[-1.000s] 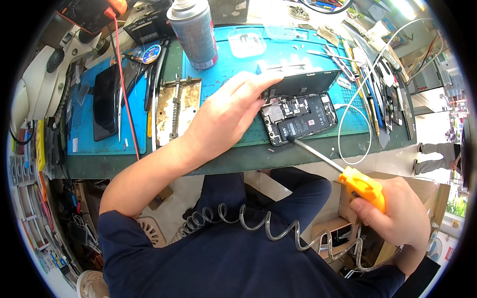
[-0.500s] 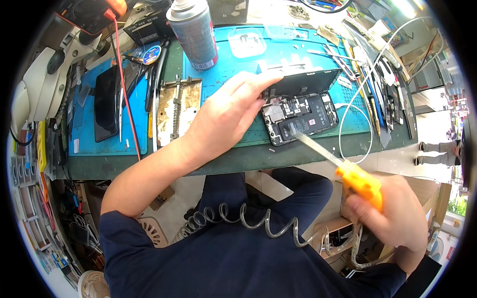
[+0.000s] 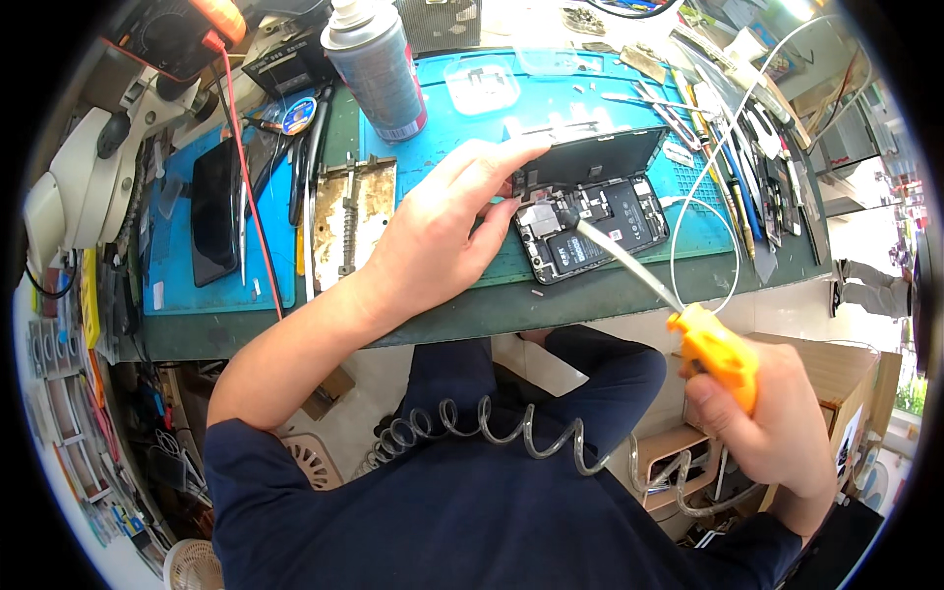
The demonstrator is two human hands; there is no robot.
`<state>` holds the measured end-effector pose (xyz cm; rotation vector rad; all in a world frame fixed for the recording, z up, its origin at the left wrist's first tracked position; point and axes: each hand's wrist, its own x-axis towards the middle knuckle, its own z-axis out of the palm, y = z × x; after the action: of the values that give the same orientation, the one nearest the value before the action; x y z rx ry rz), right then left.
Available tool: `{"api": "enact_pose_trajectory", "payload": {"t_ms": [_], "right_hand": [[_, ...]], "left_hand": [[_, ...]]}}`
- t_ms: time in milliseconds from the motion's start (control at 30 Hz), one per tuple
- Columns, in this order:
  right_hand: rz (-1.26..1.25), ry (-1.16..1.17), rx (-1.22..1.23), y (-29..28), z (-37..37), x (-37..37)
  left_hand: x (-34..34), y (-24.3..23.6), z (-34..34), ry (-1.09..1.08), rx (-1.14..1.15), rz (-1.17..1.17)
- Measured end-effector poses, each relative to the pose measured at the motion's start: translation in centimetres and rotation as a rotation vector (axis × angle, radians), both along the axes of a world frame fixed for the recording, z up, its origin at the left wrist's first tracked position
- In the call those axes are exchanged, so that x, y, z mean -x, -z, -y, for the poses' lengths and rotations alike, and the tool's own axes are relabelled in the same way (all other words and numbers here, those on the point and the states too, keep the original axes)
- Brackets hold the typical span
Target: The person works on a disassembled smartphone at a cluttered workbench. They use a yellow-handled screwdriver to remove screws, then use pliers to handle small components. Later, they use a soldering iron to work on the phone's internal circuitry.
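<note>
An opened phone lies on the blue mat, its battery and inner boards showing. Its screen is tilted up along the far side, and my left hand pinches the screen's left end between thumb and fingers. In my right hand is an orange air blow gun, the fingers wrapped round its grip. The gun's long metal nozzle points down at the phone, its dark tip over the parts beside the battery; whether it touches them I cannot tell. A clear coiled hose hangs across my lap.
A spray can stands beyond my left hand. Left of it are a metal clamp fixture, pliers and a dark phone. Tweezers and several tools crowd the right side near a white cable. A clear plastic tray sits at the back.
The blow gun's nozzle tip has shifted away from me, from over the battery to the parts beyond it. The hose has swung a little. My left hand still holds the screen up.
</note>
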<state>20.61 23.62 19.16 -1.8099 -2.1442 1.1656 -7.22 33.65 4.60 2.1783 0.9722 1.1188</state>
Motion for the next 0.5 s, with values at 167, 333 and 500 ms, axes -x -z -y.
{"api": "enact_pose_trajectory", "payload": {"t_ms": [167, 333, 500], "right_hand": [[-0.038, 0.074, 0.091, -0.4, 0.01, -0.15], [-0.033, 0.051, 0.021, -0.14, 0.08, 0.26], [0.079, 0.006, 0.075, 0.26, -0.29, -0.29]], "left_hand": [[0.1, 0.01, 0.08, -0.002, -0.004, -0.02], [-0.07, 0.1, -0.13, 0.006, -0.037, 0.004], [-0.23, 0.35, -0.01, -0.002, -0.05, 0.054]]}}
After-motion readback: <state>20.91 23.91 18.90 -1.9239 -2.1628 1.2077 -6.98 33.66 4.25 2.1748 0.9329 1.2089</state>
